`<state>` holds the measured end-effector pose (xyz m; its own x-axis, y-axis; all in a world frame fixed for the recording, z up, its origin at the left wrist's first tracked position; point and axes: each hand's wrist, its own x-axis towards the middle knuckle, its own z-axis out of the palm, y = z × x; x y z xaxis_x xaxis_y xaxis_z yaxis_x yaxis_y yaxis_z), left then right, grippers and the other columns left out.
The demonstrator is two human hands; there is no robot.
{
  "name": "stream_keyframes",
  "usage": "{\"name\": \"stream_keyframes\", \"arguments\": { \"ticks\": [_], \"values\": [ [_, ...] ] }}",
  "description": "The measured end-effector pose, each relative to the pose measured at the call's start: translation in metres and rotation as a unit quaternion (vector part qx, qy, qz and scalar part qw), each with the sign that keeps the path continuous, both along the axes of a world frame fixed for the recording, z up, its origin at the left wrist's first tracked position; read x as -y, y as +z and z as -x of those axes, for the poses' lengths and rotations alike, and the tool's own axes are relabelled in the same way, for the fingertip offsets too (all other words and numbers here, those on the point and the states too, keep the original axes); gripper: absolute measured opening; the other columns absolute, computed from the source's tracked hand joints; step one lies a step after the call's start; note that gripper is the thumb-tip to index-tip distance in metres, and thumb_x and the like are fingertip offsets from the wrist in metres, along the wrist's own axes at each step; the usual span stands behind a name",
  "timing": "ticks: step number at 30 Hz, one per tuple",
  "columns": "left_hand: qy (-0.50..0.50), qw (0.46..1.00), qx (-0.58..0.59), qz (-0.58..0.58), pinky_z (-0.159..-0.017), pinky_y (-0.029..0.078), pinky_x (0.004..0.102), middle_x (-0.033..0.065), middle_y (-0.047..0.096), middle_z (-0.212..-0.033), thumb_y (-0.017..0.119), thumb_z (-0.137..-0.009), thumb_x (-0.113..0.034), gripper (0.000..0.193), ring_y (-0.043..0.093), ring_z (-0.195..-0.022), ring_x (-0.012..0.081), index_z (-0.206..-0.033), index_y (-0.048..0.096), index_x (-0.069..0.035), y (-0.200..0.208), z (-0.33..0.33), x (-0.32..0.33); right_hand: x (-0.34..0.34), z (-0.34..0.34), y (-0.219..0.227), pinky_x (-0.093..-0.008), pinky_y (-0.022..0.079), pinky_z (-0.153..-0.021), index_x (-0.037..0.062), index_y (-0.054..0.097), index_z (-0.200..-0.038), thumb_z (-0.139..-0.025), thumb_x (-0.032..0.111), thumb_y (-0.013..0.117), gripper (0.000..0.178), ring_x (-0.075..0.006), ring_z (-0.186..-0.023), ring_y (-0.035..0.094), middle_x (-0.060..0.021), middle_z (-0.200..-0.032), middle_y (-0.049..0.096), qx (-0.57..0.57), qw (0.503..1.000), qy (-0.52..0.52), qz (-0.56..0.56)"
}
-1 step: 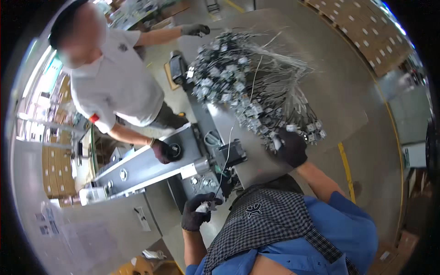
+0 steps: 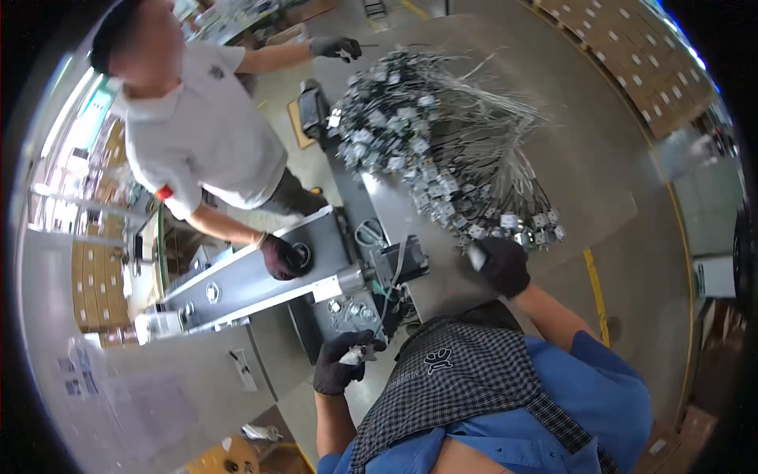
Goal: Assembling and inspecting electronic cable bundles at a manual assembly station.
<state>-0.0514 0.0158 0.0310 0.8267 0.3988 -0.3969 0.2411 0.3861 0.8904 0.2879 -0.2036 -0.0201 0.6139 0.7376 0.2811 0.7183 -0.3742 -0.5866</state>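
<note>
In dark gloves, both my hands are closed. My left hand (image 2: 345, 365) grips a small whitish metal part with a thin pale cable (image 2: 392, 288) rising from it past a black device (image 2: 401, 261). My right hand (image 2: 505, 267), at the near edge of a big heap of wired metal parts (image 2: 391, 130), pinches a light-coloured piece (image 2: 477, 257) whose kind I cannot make out. Long grey wires (image 2: 497, 107) fan out from the heap across the metal table (image 2: 584, 182).
Across from me a person in a white shirt (image 2: 205, 118) rests one gloved hand (image 2: 286, 257) on a dark round part on the conveyor belt (image 2: 237, 280). Scissors (image 2: 369, 233) lie beside the black device. Small ring-like parts (image 2: 351, 312) sit in front of it.
The cable from my left hand, which stretched up across the heap, now hangs much shorter beside the black device. My right hand has drawn slightly back from the heap.
</note>
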Motion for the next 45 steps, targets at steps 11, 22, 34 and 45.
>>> {"name": "stream_keyframes", "arguments": {
  "ticks": [11,22,34,45],
  "values": [
    [0.012,0.988,-0.117,-0.099,-0.057,0.047,0.0269,0.0058,0.072,-0.094,0.067,-0.093,-0.015,0.037,0.060,-0.068,0.0100,-0.128,0.068,-0.004,-0.130,0.033,0.059,-0.100,0.114,0.006,-0.0307,0.054,-0.071,0.0015,0.063,-0.107,-0.108,0.024,0.043,0.030,-0.0131,-0.079,0.063,-0.0063,-0.095,0.068,-0.543,0.795,0.264,-0.054],
    [-0.054,0.848,-0.479,-0.220,-0.086,0.054,0.0531,0.0255,0.071,-0.107,0.058,-0.094,-0.039,0.043,0.068,-0.098,0.0468,-0.132,0.062,-0.018,-0.197,0.144,0.145,-0.146,0.168,-0.047,-0.0336,0.053,-0.052,0.0048,0.059,-0.099,-0.107,0.025,0.046,0.025,-0.0162,-0.058,0.061,-0.0049,-0.077,0.062,-0.670,0.719,0.175,-0.048],
    [0.054,0.896,-0.427,-0.113,-0.091,0.053,0.0491,0.0242,0.071,-0.113,0.058,-0.095,-0.041,0.044,0.067,-0.108,0.0420,-0.126,0.067,-0.011,-0.236,0.186,0.196,-0.142,0.163,-0.081,-0.0403,0.060,-0.055,0.0017,0.059,-0.113,-0.106,0.028,0.046,0.030,-0.0267,-0.070,0.071,-0.0148,-0.093,0.069,-0.821,0.546,0.041,0.160],
    [0.177,0.956,-0.187,-0.139,-0.091,0.051,0.0376,0.0200,0.068,-0.114,0.053,-0.092,-0.021,0.050,0.064,-0.101,0.0288,-0.138,0.058,-0.003,-0.255,0.030,0.087,-0.133,0.157,-0.034,-0.0349,0.054,-0.060,0.0037,0.060,-0.118,-0.102,0.027,0.055,0.029,-0.0185,-0.070,0.067,-0.0120,-0.088,0.067,-0.533,0.811,0.190,0.149]
  ]
}}
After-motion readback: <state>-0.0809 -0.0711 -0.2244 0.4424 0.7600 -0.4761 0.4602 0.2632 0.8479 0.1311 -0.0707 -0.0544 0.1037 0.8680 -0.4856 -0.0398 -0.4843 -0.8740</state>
